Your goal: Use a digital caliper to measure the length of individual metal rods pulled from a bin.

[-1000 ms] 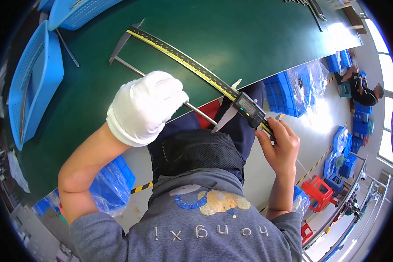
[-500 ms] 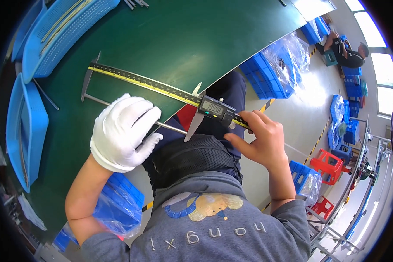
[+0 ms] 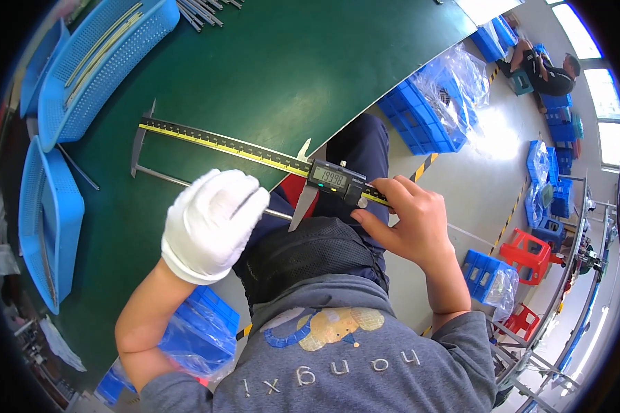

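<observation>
My left hand [image 3: 213, 224], in a white glove, is closed around a thin metal rod [image 3: 164, 176]. Both ends of the rod lie between the jaws of a long digital caliper [image 3: 220, 143], whose black and yellow beam runs above it. One jaw meets the rod's far left end over the green table; the other stands beside its right end, above my lap. My bare right hand [image 3: 413, 217] grips the caliper's right end next to the lit display, fingers on top and thumb below. The gloved palm hides the rod's middle.
Light blue perforated baskets [image 3: 110, 69] at the left hold thin rods. More metal rods [image 3: 198, 12] lie at the table's [image 3: 275, 76] far edge. Blue crates [image 3: 427, 113] with plastic film, red stools [image 3: 527, 256] and a metal rack stand right. A person [image 3: 545, 72] sits far right.
My left hand, with the rod, has shifted slightly right and toward me. The view has moved a little, so more rods show at the far edge. The caliper stays around the rod.
</observation>
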Demonstrator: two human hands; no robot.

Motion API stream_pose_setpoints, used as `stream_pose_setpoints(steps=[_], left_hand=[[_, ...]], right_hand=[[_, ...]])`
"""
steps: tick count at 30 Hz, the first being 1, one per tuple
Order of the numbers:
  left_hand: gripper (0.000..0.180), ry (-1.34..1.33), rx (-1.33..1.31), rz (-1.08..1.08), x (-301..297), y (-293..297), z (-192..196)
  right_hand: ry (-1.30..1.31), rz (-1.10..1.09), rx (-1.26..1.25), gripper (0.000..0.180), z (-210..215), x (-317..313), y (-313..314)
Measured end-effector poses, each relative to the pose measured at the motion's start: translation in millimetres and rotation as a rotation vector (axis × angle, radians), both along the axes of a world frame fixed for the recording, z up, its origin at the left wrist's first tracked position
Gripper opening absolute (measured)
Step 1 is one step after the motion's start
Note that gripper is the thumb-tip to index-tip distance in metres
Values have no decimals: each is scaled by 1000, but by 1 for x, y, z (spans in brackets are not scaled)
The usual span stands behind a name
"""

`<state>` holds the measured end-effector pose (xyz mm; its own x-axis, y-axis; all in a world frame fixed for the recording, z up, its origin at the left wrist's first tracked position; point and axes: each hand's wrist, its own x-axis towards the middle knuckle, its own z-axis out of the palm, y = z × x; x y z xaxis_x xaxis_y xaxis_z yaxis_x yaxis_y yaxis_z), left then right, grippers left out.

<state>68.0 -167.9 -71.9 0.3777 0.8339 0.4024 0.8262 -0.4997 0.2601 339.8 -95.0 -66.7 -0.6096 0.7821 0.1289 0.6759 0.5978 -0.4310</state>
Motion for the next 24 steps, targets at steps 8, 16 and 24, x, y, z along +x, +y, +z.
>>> stream_pose_setpoints(steps=[8, 16, 24], left_hand=[[18, -26, 39, -69, 5, -6, 2], [22, 170, 484, 224, -87, 90, 60], [32, -239, -338, 998, -185, 170, 20]], right_hand=[[59, 26, -5, 32, 1, 4, 6], [28, 18, -49, 30, 1, -3, 3], [53, 28, -61, 24, -7, 6, 2]])
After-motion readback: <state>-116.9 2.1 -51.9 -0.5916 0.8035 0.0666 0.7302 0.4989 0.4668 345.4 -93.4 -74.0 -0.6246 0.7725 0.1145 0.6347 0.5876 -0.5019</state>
